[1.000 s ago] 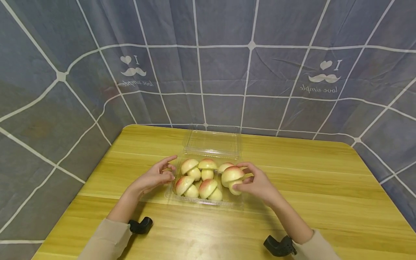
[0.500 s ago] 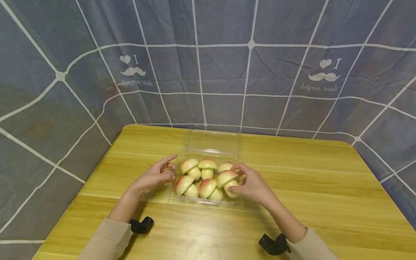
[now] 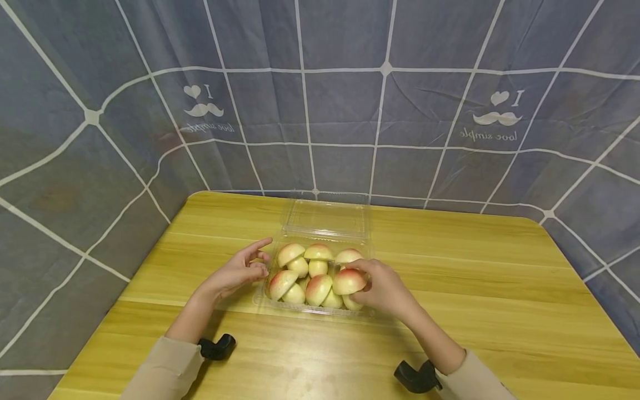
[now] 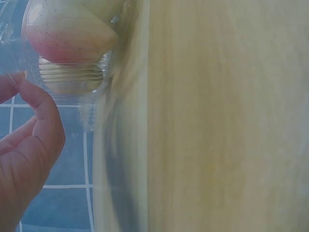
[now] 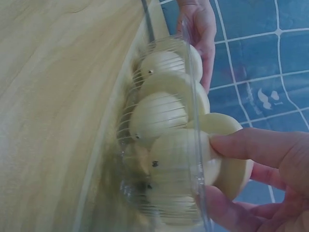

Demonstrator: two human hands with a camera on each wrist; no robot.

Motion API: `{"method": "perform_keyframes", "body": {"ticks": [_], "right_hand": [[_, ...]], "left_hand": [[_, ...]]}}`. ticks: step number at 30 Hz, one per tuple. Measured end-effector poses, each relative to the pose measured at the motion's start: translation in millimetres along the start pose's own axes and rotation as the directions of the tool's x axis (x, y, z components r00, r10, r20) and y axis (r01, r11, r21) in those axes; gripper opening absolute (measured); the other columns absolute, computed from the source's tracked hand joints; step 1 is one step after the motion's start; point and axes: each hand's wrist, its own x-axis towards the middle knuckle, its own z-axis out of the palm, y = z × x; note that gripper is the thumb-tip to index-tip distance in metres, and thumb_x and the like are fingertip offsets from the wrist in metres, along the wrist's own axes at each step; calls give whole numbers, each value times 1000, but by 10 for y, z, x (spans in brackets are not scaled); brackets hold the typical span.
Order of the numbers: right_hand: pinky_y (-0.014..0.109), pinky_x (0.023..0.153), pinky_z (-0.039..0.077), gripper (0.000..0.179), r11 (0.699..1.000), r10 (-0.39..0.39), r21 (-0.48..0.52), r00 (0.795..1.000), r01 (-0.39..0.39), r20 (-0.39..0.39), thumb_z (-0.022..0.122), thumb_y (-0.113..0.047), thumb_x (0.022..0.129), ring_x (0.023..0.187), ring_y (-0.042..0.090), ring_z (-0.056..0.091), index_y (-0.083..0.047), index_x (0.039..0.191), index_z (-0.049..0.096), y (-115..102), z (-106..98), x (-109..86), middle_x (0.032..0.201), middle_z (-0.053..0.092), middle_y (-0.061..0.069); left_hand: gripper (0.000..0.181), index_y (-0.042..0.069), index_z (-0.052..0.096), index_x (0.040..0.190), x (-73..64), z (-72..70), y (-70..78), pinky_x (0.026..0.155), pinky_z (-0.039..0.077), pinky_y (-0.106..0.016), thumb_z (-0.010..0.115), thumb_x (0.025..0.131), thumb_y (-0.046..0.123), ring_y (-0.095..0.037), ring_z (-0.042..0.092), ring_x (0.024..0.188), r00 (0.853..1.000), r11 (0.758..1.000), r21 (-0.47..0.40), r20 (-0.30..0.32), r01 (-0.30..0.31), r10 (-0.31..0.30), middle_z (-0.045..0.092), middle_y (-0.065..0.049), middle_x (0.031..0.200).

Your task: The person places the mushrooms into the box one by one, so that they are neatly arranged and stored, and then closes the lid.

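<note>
In the head view a clear plastic clamshell box [image 3: 310, 309] holds several mushroom-shaped pieces with pale stems and yellow caps blushed red. At its front right corner my right hand [image 3: 385, 289] grips one such mushroom [image 3: 348, 281], stem low inside the box. The right wrist view shows my right hand's [image 5: 285, 179] thumb and fingers around this mushroom [image 5: 178, 157], close to the box rim. My left hand [image 3: 232, 276] is at the box's left side, index finger stretched out. In the left wrist view my left hand [image 4: 36, 137] pinches the box's thin edge between thumb and finger.
The box's clear lid [image 3: 327, 218] lies folded back, away from me. Underneath is a wood-grain table [image 3: 465, 266]. A grey curtain with white lines [image 3: 345, 111] stands behind it and at both sides. Black mounts [image 3: 217, 347] sit at both wrists.
My right hand has moved left and down with the mushroom, from above the box's right end into its front right corner. My left hand has stayed in place.
</note>
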Motion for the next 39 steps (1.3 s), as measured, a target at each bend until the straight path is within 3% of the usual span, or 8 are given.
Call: {"method": "perform_keyframes", "body": {"ticks": [8, 18, 27, 33, 39], "right_hand": [[27, 62, 48, 46, 999, 22, -45, 999, -21, 24, 75, -1, 62, 83, 21, 57, -1, 107, 67, -1, -12, 39, 99, 65, 10], [36, 73, 47, 51, 996, 40, -88, 993, -31, 108, 77, -7, 65, 91, 23, 57, 2, 113, 65, 8, -58, 102, 106, 65, 12], [38, 73, 49, 50, 991, 57, -128, 987, -38, 149, 78, -8, 66, 92, 27, 60, 0, 114, 65, -19, -114, 127, 100, 66, 11], [31, 66, 48, 50, 995, 77, -69, 982, -66, 171, 79, -9, 66, 84, 21, 58, -1, 114, 64, 48, -131, 137, 100, 65, 12], [27, 59, 48, 53, 992, 89, 67, 977, -103, 195, 79, -8, 67, 70, 15, 56, 0, 116, 62, 121, -138, 113, 104, 62, 16]], "left_hand": [[76, 1, 11, 148, -4, 0, 0, 69, 45, -21, 51, 84, -7, -9, 49, 76, 1000, 1000, 1, 3, -3, 3, 36, -12, 106], [76, -1, 9, 148, -6, -3, 4, 70, 44, -21, 49, 84, -9, -9, 48, 77, 1000, 1000, -13, 11, -11, 11, 35, -14, 108], [76, 0, 9, 148, -11, 11, 25, 69, 44, -21, 49, 84, -8, -9, 47, 76, 1000, 1000, -4, 9, -5, 5, 34, -18, 110], [77, 0, 9, 148, -7, 16, 43, 69, 43, -22, 48, 83, -8, -10, 47, 77, 1000, 1000, 3, 4, -4, 4, 34, -17, 110], [76, 0, 10, 148, -15, 21, 35, 70, 44, -22, 49, 84, -8, -9, 47, 77, 1000, 1000, -1, 1, 6, -6, 34, -17, 110]]}}
